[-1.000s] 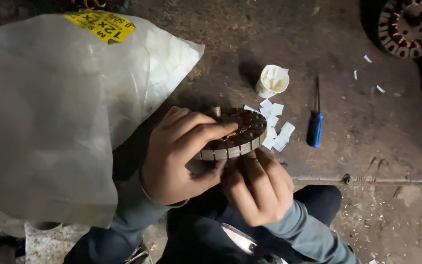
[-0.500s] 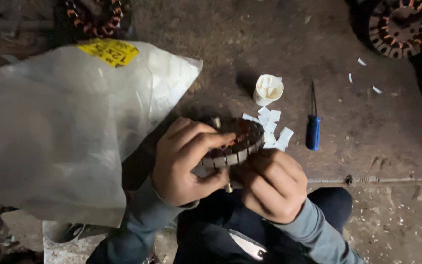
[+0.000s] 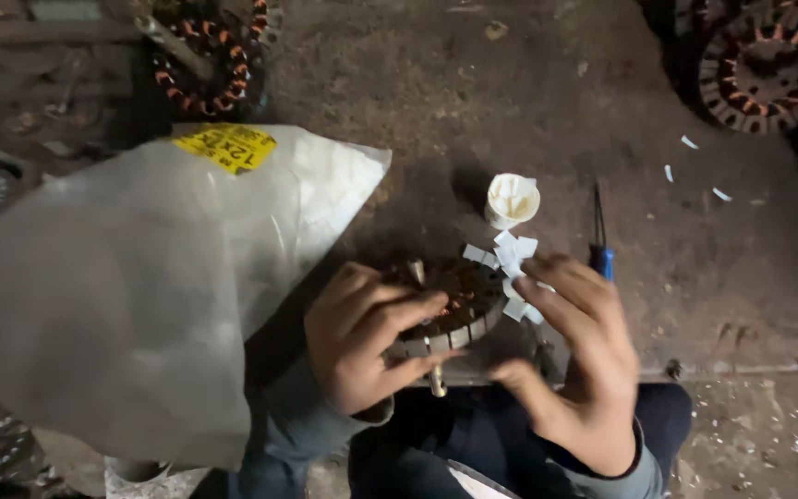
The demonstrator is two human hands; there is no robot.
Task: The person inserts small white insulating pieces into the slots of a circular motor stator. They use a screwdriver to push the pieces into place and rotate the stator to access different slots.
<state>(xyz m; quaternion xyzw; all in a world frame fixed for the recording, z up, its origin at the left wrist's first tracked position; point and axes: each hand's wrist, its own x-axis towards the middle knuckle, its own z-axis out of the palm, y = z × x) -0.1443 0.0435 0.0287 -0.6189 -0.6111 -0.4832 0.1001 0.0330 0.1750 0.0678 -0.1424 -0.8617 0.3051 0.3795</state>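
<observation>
At desk edge, left hand clamps the wound stator steady; right hand, fingers spread, reaches the paper slips beside it.

Both hands hide much of the round stator.

Left hand gripping round stator, right hand beside paper slips.

Dim, warm light is falling from above, glaring off the translucent plastic bag. Corners are sinking into shadow. Motion blur is softening the right hand.
</observation>
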